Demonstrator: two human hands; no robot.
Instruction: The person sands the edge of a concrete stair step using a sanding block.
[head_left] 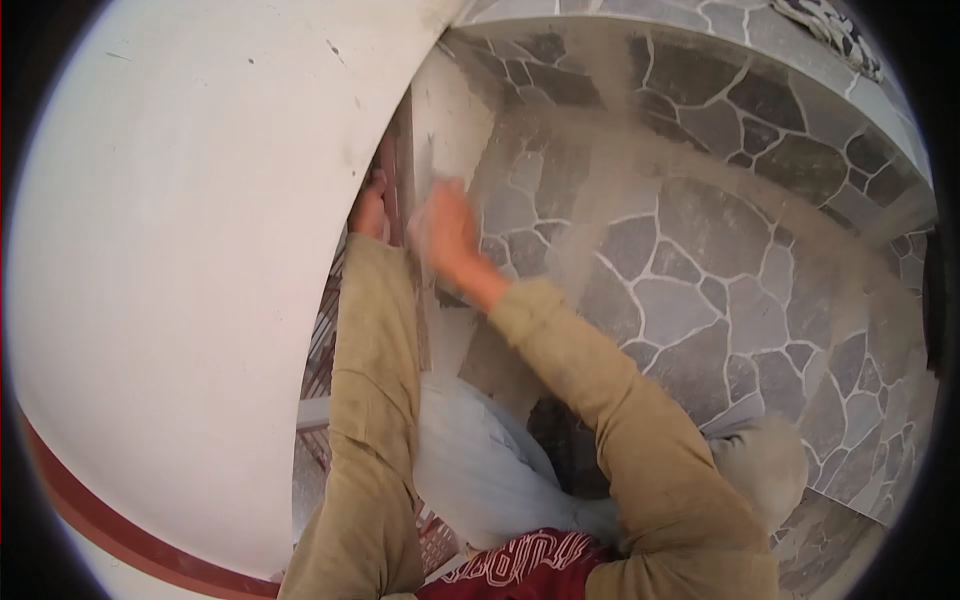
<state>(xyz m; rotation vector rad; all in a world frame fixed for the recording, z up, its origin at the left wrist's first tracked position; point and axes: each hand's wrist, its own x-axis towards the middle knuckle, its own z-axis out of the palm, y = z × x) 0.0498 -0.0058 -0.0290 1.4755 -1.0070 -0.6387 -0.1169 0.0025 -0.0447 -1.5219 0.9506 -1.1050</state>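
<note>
Beside the edge of a white wall, my left hand (371,207) reaches to a narrow reddish-brown bar (397,165); its fingers are partly hidden by the wall's edge and the bar. My right hand (447,226) is just right of the bar, closed and blurred by motion, in front of a pale plastered strip (452,115). Whatever its fingers hold, if anything, is too blurred to make out. Both forearms are in tan sleeves.
A large white wall (190,250) fills the left side. Red metal grating (318,370) shows behind the left forearm. Grey stone paving (690,310) with pale joints spreads to the right, below a curved stone-faced step (800,110). Patterned cloth (835,35) lies at the top right.
</note>
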